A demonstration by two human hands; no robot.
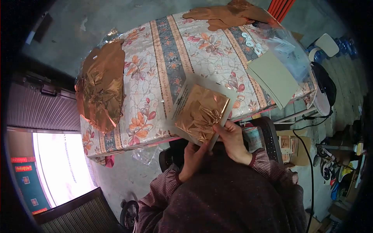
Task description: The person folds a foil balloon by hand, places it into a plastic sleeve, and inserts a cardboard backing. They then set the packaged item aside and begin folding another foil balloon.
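A flat, clear-edged plastic packet point(202, 110) with crinkled copper-coloured foil and small print along its left side is held tilted over the near table edge. My left hand point(193, 158) grips its bottom edge, thumb against the front. At its lower right side, my right hand point(233, 141) is closed on the packet, the thumb pressing the foil. The fingers behind the packet are hidden. On the table's left lies a large sheet of crumpled copper foil point(101, 87). More brown copper-toned sheets point(229, 16) lie at the far edge.
The table point(136, 83) has a flowered cloth. Pale green card sheets point(274, 77), clear plastic bags point(289, 54) and white cord loops point(251, 43) lie on its right. A black cable point(311, 171) hangs at the right. A dark slatted chair back point(79, 211) stands lower left.
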